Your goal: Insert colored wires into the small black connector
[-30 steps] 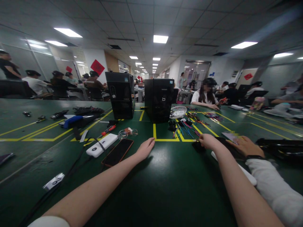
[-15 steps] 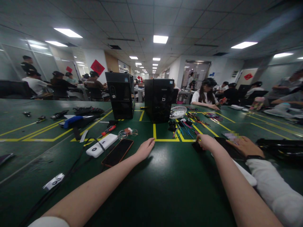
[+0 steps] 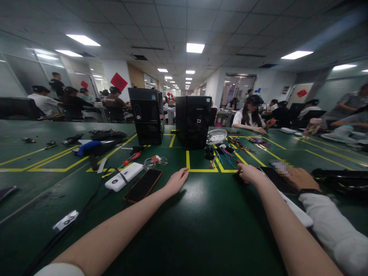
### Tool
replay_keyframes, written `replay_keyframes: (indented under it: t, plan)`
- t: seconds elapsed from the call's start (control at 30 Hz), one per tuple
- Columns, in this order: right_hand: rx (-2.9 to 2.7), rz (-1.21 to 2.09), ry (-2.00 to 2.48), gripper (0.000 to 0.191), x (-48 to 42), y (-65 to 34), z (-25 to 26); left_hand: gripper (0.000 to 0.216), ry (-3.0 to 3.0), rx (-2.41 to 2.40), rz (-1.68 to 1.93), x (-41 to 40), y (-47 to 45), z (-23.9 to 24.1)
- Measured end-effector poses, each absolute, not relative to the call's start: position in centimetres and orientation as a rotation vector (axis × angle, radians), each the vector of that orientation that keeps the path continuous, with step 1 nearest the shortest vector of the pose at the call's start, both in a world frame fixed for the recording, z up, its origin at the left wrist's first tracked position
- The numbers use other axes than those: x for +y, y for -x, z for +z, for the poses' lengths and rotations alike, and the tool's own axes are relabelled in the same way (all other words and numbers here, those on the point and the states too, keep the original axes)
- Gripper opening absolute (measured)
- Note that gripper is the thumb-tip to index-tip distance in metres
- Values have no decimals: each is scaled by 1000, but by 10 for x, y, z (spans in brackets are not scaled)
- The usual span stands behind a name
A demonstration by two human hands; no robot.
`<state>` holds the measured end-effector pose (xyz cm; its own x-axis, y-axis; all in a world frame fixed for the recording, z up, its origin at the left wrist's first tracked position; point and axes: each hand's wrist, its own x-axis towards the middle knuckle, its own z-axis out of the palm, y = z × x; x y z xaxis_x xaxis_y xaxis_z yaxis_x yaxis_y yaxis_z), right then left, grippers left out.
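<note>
My left hand (image 3: pixel 177 180) rests on the green table (image 3: pixel 201 230) with its fingers stretched out, holding nothing. Just left of its wrist lies a dark phone in an orange-edged case (image 3: pixel 143 184). Beyond that are a white power bank (image 3: pixel 124 177) and a pair of glasses (image 3: pixel 155 162). My right hand (image 3: pixel 249 173) is closed, fingers curled down at the tabletop. A small dark object (image 3: pixel 238 178) shows partly beside its fingertips; what the fingers grip is hidden. Beyond this hand lie coloured cables (image 3: pixel 225 156).
Two black computer towers (image 3: pixel 148 119) (image 3: pixel 195 122) stand ahead, with a white basket (image 3: pixel 217 136) beside the right one. A co-worker's hand (image 3: pixel 301 179) rests at the right near a dark phone (image 3: pixel 277 178). A red screwdriver (image 3: pixel 132 158) lies to the left.
My right hand has shifted slightly, with its fingers still curled at the tabletop. My left hand stays in place. Standing people in the background have moved.
</note>
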<state>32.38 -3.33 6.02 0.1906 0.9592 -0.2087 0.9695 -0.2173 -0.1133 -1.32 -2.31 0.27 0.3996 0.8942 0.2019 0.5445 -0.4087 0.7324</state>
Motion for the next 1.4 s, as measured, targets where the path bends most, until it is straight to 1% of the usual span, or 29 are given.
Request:
replay_keyframes:
  t: [0.1,0.2,0.3,0.53,0.7,0.77,0.97,1.13,1.27,1.4]
  plan:
    - [1958,-351,-2356,25,-34,-323,64,42,-2088,1221,794,-23,14,3]
    - [1981,-240,-2319,22,-34,-321,67,43,-2093,1225,797,-23,14,3]
    - [1989,-154,-2320,24,-33,-322,68,43,-2074,1238,784,-23,14,3]
    - [1874,-359,-2478,29,-34,-334,69,44,-2052,1231,768,-26,14,7]
    - [1895,-154,-2547,34,-40,-343,82,43,-2076,1245,774,-25,12,7]
    - [1882,-165,-2537,35,-41,-343,84,42,-2084,1251,776,-25,12,6]
    - [1936,-235,-2448,34,-40,-340,79,41,-2076,1236,774,-24,12,6]
    - [1885,-239,-2463,31,-39,-343,72,41,-2087,1228,775,-22,13,2]
    - [1864,-181,-2451,31,-34,-346,67,42,-2081,1215,776,-22,14,2]
    - [1904,-47,-2377,28,-30,-348,62,43,-2070,1221,757,-25,13,6]
